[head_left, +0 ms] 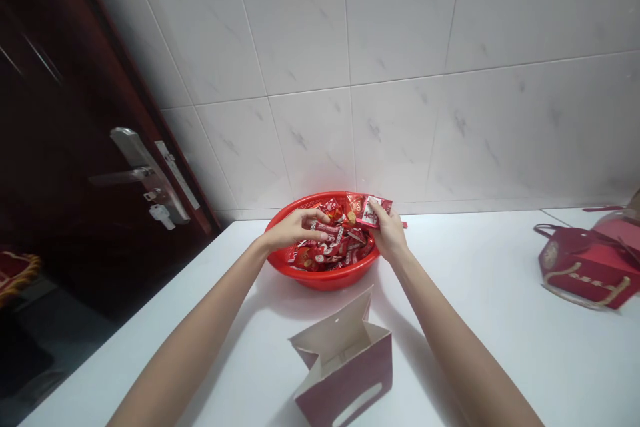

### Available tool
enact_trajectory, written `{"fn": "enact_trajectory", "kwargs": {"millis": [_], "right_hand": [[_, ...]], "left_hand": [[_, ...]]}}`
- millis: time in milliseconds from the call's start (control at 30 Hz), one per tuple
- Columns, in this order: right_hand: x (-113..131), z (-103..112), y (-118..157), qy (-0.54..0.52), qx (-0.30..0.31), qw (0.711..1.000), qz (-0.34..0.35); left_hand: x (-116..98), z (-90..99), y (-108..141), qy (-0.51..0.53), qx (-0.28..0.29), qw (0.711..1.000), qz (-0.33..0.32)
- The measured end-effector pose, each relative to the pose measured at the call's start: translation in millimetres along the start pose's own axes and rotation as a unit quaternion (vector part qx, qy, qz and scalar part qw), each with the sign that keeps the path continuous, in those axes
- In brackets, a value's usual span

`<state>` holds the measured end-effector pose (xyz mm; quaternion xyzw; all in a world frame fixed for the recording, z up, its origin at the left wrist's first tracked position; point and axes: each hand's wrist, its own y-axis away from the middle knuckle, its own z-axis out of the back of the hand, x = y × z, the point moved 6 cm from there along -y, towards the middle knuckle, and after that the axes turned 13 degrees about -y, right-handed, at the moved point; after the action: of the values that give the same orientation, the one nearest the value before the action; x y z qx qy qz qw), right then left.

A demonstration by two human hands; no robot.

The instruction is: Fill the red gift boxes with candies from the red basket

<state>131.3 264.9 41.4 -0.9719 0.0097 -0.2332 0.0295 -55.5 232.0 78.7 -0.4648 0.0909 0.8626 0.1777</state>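
A red plastic basket (336,277) stands against the tiled wall, filled with small red snack packets (327,250). Over its left part reaches my left hand (297,229), fingers apart above the packets; no packet shows in its grip. At the basket's right rim, my right hand (391,235) pinches red and white snack packets (369,210) between thumb and fingers. Closer to me, between my forearms, an open dark red paper box (350,373) stands on the table. Its pale inside is visible from above, and an oval cutout marks its front.
On the right of the white table (475,293) sit red gift boxes (590,267) with rope handles. A dark door (60,147) with a metal handle and keys is at the left. White marbled tiles (400,133) rise behind the basket.
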Motion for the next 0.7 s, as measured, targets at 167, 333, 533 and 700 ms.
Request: {"fn": "enact_trajectory", "kwargs": {"millis": [167,333,533,700], "right_hand": [[-2,1,-3,0.022,0.021,0.999,-0.021],[-1,0,-2,0.025,0.028,0.999,-0.033],[9,-16,11,0.060,0.082,0.995,-0.020],[16,-29,26,0.109,0.116,0.987,-0.014]], "left_hand": [[-6,1.6,11,-0.018,-0.049,0.998,-0.018],[-7,4.6,19,-0.021,-0.105,0.994,-0.033],[-15,5.3,33,-0.002,-0.155,0.986,-0.063],[-30,9.0,50,0.060,-0.271,0.953,-0.119]]}}
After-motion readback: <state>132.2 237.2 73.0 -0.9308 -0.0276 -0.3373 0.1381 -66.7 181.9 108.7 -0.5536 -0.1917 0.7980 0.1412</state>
